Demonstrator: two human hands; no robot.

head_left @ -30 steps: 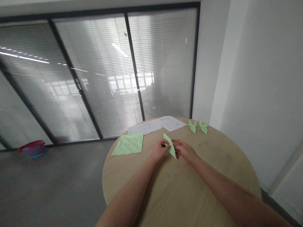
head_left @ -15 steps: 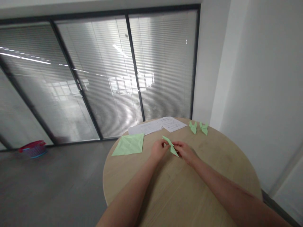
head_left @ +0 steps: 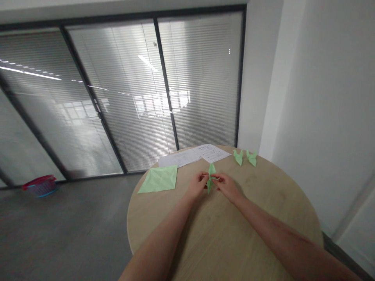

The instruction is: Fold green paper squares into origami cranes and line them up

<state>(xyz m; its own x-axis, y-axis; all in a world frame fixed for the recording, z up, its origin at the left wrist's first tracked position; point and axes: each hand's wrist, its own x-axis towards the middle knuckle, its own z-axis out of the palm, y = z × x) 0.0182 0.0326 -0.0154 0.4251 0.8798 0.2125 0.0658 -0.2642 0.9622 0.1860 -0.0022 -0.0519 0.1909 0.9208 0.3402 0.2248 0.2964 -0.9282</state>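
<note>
A green folded paper crane [head_left: 211, 169] stands between my hands, its points directed up and down. My left hand [head_left: 198, 185] pinches it from the left, thumb and fingers closed at its middle. From the right, my right hand [head_left: 227, 186] grips it with thumb and index finger. The fingers cover the middle of the paper, so its folds there are hidden. A creased sheet of green paper [head_left: 159, 179] lies flat to the left of my left hand. Two finished green paper cranes, one [head_left: 238, 157] beside the other [head_left: 252, 158], sit at the far right.
White sheets, one blank-looking [head_left: 178, 158] and one printed [head_left: 212, 152], lie at the far edge of the round wooden table [head_left: 216, 242]. A red and blue basket [head_left: 41, 185] stands on the floor at left. Glass panels with blinds rise behind, a white wall at right.
The folded paper has turned from a slant to nearly upright between my fingers, and its points have spread apart. Both hands have shifted slightly and stay closed on it.
</note>
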